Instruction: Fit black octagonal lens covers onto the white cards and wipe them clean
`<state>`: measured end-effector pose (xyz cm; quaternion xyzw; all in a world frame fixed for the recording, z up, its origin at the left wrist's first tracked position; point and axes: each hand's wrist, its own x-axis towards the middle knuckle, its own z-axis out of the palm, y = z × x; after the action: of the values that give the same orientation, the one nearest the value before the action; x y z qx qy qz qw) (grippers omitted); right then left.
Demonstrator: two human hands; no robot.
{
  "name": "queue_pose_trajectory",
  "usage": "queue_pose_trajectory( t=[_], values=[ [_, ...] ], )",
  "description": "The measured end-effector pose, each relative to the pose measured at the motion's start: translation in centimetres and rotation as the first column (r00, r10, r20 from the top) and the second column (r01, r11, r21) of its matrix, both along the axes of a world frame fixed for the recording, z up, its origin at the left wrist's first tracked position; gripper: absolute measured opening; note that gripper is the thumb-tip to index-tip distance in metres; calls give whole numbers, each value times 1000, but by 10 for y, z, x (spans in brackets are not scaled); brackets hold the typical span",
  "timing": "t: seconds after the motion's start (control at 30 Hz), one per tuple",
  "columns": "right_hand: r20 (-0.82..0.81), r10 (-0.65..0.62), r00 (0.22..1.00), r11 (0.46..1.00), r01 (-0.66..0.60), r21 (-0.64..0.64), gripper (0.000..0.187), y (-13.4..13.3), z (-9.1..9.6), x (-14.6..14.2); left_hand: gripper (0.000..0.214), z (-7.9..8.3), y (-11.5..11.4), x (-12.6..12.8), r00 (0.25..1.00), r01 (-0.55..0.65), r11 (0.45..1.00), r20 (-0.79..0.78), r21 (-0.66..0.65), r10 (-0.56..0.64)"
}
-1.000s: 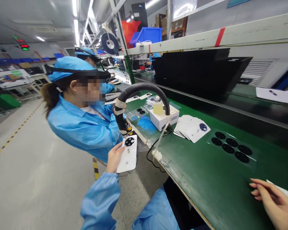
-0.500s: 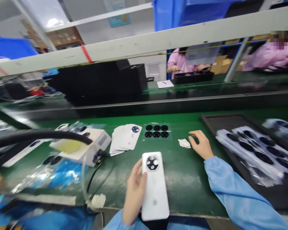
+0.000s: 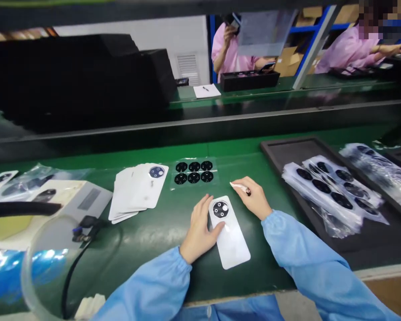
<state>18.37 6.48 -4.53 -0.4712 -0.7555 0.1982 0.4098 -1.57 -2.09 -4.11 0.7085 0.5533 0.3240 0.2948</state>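
A white phone back panel (image 3: 234,245) with a round black camera area lies on the green table in front of me. My left hand (image 3: 199,229) grips its left edge, the thumb resting on the white face just below the camera area. To the right of the panel, my right hand (image 3: 255,199) is closed on a small white cloth (image 3: 239,186), most of it hidden by the fingers. Beyond my left hand is a clear sheet with several black round camera lens covers (image 3: 194,177). Left of that sheet sits a fanned stack of white phone panels (image 3: 138,187).
On the right, a dark tray (image 3: 316,145) holds bagged strips of black round covers (image 3: 322,186). A white box-shaped device (image 3: 76,194) with a black hose (image 3: 23,208) and cables stands at left. Across the bench, people in pink work beside a black box (image 3: 250,81).
The phone panel has gone from raised near me to lying on the table, my left hand still on it. My right hand has picked up the white cloth and moved closer to the panel.
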Motion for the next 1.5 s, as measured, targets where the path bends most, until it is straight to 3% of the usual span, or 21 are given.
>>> queue_pose_trajectory(
  t=[0.13,0.23,0.43,0.7,1.03,1.1,1.2,1.27,1.4,1.5],
  values=[
    [-17,121,993,991,-122,-51,19,-26,6,-10,75,0,19,-11,983,181,983,-21,-3,-181],
    [69,242,968,969,-237,-75,20,-42,7,-17,76,-3,25,-17,960,275,960,-66,41,-272],
    [347,311,885,944,-329,-6,20,-48,7,-19,87,-1,26,-23,930,343,937,-164,59,-330],
    [566,301,767,914,-401,57,20,-48,10,-21,76,-2,25,-23,919,337,938,-243,85,-309],
    [462,388,798,915,-395,-87,23,-47,12,-23,75,-3,22,-22,919,322,944,-261,70,-294],
    [355,400,845,916,-375,-140,22,-46,12,-22,76,-3,22,-22,922,320,945,-255,72,-293],
    [125,295,947,948,-274,-160,21,-45,15,-17,78,-4,22,-23,923,317,946,-255,75,-289],
    [64,245,967,960,-234,-153,22,-47,16,-13,78,-4,21,-23,922,314,946,-265,80,-283],
    [214,309,927,950,-287,-126,25,-56,14,-7,77,-4,21,-24,915,317,945,-285,73,-285],
    [401,331,854,940,-337,-58,23,-60,12,-7,76,-3,21,-23,911,323,943,-296,77,-288]
  ],
)
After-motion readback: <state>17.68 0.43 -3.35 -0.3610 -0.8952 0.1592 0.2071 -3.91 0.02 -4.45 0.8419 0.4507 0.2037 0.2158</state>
